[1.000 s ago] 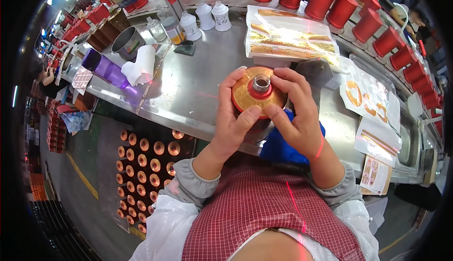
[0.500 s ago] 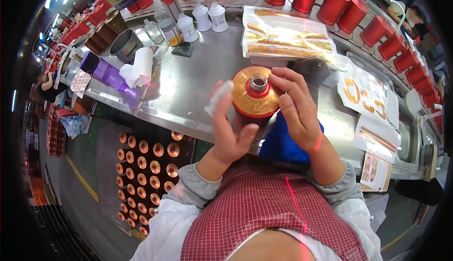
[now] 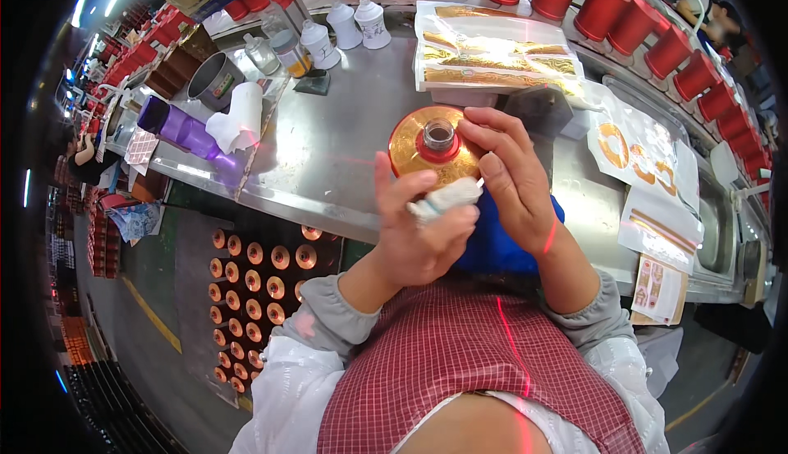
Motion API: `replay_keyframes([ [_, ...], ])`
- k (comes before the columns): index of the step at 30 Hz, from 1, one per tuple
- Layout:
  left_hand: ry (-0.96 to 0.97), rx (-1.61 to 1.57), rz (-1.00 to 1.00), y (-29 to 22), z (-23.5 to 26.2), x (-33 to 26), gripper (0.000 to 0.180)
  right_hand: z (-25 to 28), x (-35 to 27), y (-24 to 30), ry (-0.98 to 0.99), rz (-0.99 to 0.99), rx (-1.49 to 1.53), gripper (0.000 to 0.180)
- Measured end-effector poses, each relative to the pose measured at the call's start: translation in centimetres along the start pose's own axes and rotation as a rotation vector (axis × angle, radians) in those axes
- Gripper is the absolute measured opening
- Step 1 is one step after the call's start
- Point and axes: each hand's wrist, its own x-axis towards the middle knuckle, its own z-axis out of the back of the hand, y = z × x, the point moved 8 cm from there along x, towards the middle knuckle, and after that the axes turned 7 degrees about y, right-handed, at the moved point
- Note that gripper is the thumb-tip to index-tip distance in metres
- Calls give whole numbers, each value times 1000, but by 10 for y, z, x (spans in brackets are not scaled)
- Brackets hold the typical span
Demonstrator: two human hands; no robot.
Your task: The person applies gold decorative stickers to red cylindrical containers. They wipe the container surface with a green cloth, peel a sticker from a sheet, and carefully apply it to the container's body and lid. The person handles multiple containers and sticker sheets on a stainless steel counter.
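Gripping a gold bottle [image 3: 433, 152], right hand [image 3: 510, 176]; left hand [image 3: 427, 228] clutches white cloth [image 3: 447, 197] beside label sheets [image 3: 492, 50].

I'm looking down at a factory packing or finishing line. A long steel workbench [image 3: 328, 150] runs across the middle of the frame, and a row of identical red cylinders [image 3: 624, 11] lines its far edge at the upper right. Sheets of gold labels [image 3: 492, 52] lie at the top centre. At the lower left, dozens of matching copper-coloured caps [image 3: 254, 282] sit in rows, on what may be a tray; the view there is dim.
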Motion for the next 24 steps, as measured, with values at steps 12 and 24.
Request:
replay_keyframes([
  [12,73,56,140,22,2,-4,35,-2,-1,-2,-7,46,-16,32],
  [24,-206,-896,483,57,-8,-10,71,-3,6,14,-31,48,-341,35],
])
